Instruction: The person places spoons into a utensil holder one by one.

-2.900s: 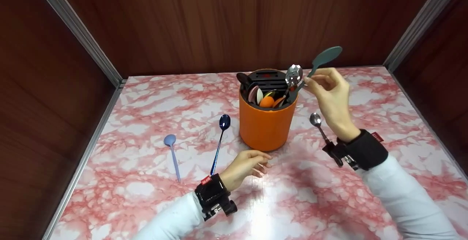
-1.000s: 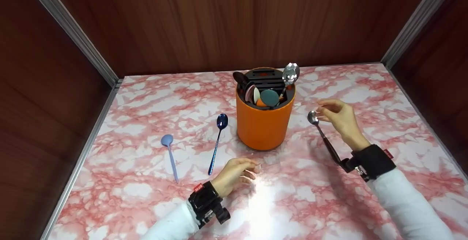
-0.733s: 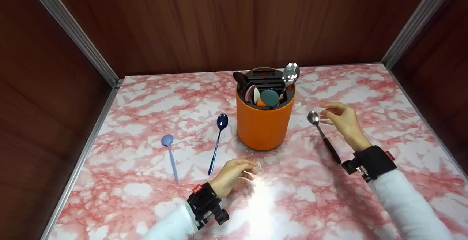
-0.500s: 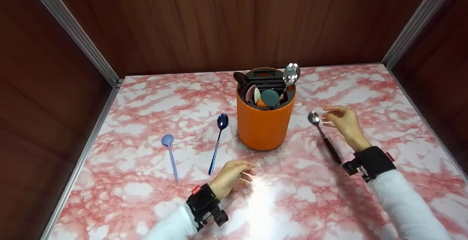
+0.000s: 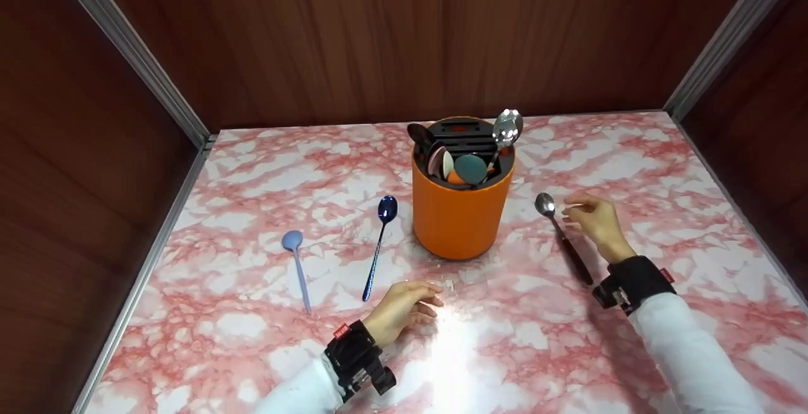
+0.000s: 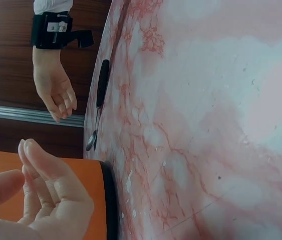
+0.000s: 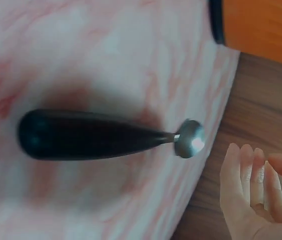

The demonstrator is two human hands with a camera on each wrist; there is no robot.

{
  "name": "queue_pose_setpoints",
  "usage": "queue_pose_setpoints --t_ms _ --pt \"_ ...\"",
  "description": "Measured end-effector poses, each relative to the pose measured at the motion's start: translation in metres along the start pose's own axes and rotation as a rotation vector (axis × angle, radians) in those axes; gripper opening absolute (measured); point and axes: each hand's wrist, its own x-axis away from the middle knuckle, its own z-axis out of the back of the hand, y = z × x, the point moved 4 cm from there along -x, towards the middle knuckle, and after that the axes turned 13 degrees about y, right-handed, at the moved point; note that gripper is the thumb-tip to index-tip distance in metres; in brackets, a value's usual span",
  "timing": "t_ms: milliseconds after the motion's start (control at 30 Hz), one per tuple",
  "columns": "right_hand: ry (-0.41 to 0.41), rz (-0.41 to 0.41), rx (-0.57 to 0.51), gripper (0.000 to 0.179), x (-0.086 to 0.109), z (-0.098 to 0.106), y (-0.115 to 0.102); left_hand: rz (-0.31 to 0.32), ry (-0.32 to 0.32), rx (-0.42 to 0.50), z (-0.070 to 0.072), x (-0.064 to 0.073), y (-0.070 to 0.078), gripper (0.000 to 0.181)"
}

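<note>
Beside a metal spoon with a dark handle [image 5: 571, 250], my right hand [image 5: 596, 224] hovers with loosely bent fingers and holds nothing. That spoon [image 7: 95, 135] lies on the table, its bowl toward the back. My left hand [image 5: 401, 313] is held over the table in front of the orange utensil holder [image 5: 459, 224], fingers relaxed and nothing in them. Inside the holder stand a teal spoon [image 5: 470, 168], a shiny metal spoon [image 5: 507, 127], a dark spoon [image 5: 419, 133] and several others, their handles hidden.
Left of the holder lie a dark blue metal spoon [image 5: 387, 209] and a light blue spoon [image 5: 293, 240]. The marbled red and white table [image 5: 252, 180] is bounded by dark wooden panels [image 5: 391, 41] at the back and sides.
The teal spoon, earlier pinched in my right hand above the holder, now stands in it. My right hand has come down beside the dark-handled spoon; the left drew slightly toward me.
</note>
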Motion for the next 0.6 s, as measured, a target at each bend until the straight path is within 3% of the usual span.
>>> queue_pose_setpoints --t_ms 300,600 --pt "-0.009 0.036 0.252 0.041 -0.007 -0.002 0.016 0.002 0.014 0.007 -0.002 0.000 -0.005 0.035" --pt "-0.007 0.137 0.499 0.042 -0.008 -0.006 0.026 0.024 0.012 0.005 -0.003 -0.001 -0.007 0.033"
